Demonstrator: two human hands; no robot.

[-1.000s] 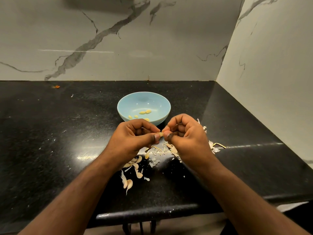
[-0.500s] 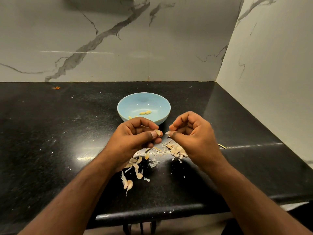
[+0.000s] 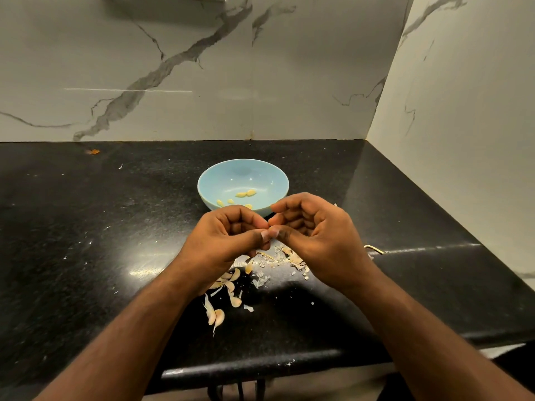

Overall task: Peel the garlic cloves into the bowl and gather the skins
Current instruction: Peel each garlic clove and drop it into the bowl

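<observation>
A black speckled stone countertop is seen running into a corner formed by two white marble-look wall panels with grey veining, the right-hand panel meeting the counter along a diagonal edge. The counter's rounded front edge is lit by a glare patch and is dusted with pale flecks. A small orange scrap is noted near the back wall at far left. A light blue bowl is placed near the centre of the counter, upright, with several peeled garlic cloves lying loose in its bottom, their long axes pointing in mixed directions. Both hands are held together just in front of the bowl and above the counter. The left hand is curled, thumb extended toward the right; the right hand is likewise curled, thumb extended toward the left, and the two thumb tips are seen touching. Any clove pinched between them is hidden, so what is held, and its orientation, cannot be told. Below the hands, unpeeled garlic cloves are scattered on the counter, most lying flat with their tips pointing roughly toward the front edge. Papery skins are spread just beside them, under the right hand, with a thin curled stem piece further right.
</observation>
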